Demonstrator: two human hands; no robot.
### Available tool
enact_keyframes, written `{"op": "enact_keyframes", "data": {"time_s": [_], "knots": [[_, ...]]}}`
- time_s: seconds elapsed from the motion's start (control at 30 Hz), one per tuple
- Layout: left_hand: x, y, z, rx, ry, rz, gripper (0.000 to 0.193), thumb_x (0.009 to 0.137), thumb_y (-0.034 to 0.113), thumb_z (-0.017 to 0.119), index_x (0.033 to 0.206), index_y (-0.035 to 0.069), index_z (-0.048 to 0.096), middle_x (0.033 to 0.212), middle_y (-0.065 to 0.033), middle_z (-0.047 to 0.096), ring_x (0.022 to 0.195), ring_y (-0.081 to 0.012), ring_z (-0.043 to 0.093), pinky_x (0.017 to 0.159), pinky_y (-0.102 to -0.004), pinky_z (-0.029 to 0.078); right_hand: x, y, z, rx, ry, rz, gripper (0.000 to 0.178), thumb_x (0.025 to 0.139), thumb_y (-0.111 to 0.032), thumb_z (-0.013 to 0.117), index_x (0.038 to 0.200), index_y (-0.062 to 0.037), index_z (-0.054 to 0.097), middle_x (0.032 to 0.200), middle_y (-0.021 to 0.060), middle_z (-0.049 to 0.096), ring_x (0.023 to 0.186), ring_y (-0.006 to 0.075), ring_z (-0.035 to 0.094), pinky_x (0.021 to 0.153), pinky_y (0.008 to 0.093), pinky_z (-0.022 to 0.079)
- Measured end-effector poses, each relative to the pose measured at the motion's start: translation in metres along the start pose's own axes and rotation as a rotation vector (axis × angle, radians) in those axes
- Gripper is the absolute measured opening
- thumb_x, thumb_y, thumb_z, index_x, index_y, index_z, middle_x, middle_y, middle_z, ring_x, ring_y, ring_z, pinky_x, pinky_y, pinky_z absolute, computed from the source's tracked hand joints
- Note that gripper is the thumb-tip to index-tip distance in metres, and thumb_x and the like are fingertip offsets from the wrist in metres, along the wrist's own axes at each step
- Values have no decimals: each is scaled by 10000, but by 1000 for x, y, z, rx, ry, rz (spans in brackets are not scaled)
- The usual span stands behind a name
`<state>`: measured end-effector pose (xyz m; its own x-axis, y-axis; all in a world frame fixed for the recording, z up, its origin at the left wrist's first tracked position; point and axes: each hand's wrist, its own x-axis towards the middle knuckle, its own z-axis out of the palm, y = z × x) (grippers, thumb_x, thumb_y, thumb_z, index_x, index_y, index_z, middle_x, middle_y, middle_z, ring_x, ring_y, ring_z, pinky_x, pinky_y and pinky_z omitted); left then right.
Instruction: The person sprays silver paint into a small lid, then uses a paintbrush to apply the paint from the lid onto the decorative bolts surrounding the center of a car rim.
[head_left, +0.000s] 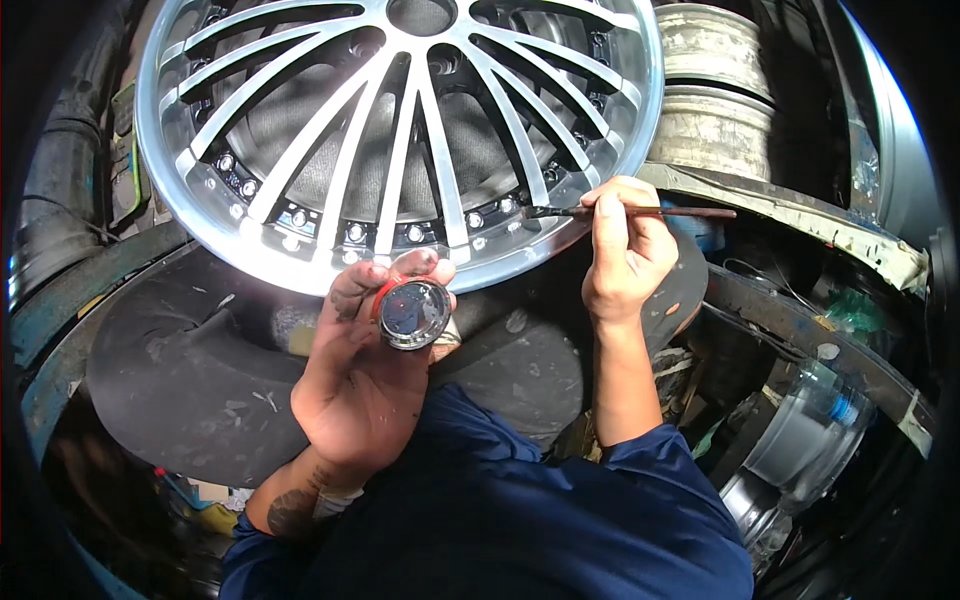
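Observation:
A large silver alloy wheel with many thin spokes and black recesses fills the upper middle, its near rim just beyond my hands. My left hand, palm up and stained dark at the fingertips, holds a small round paint pot with a red side and dark paint inside. In my right hand a thin paintbrush with a reddish-brown handle is pinched between thumb and fingers. Its dark bristles point left, over the wheel's lower right rim; whether they touch it I cannot tell.
Dusty, worn wheel rims are stacked at the upper right. A clear plastic bottle lies at the lower right beside a metal frame bar. My dark-trousered legs are under the wheel's near edge. Dark cylindrical shapes line the far left.

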<state>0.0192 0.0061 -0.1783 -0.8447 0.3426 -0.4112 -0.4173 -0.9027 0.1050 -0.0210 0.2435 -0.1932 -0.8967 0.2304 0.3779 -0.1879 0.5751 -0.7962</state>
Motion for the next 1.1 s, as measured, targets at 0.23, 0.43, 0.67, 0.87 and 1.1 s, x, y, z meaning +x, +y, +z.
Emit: {"op": "enact_keyframes", "data": {"time_s": [0.23, 0.43, 0.67, 0.87, 1.1], "knots": [[2, 0, -4, -22, -65, -35, 382, 889, 55, 432, 1269, 10, 446, 1374, -283, 442, 1306, -380, 441, 1067, -461, 400, -2, 11, 5, -227, -80, -92, 26, 798, -28, 685, 813, -6, 684, 787, 94, 645, 781, 242, 604, 720, 334, 486], [-2, 0, -2, -24, -22, -37, 395, 879, 41, 424, 1271, 2, 442, 1368, -302, 440, 1324, -382, 428, 1120, -457, 335, -5, 10, 8, -322, -114, -60, 62, 774, -37, 716, 826, -13, 693, 816, 101, 652, 831, 247, 606, 768, 341, 473], [0, 1, -10, 44, -182, -30, 368, 982, 134, 423, 1332, 28, 456, 1428, -286, 376, 1345, -397, 385, 1151, -500, 321, -5, 10, 11, -386, -106, -54, 70, 751, -38, 728, 810, -27, 692, 847, 95, 666, 830, 249, 601, 789, 349, 449], [-2, 1, -7, 25, -150, -43, 378, 971, 120, 417, 1336, 24, 447, 1427, -288, 376, 1346, -400, 389, 1156, -498, 317, -4, 11, 13, -411, -111, -99, 67, 756, -59, 728, 799, -26, 689, 836, 86, 684, 805, 238, 611, 784, 346, 427], [-4, 2, 1, -21, -35, -70, 407, 859, 28, 427, 1265, 14, 458, 1369, -283, 448, 1325, -373, 433, 1121, -453, 338, -3, 12, 13, -442, -123, -123, 80, 757, -78, 735, 797, -25, 690, 834, 76, 693, 795, 232, 619, 781, 344, 404]]}}
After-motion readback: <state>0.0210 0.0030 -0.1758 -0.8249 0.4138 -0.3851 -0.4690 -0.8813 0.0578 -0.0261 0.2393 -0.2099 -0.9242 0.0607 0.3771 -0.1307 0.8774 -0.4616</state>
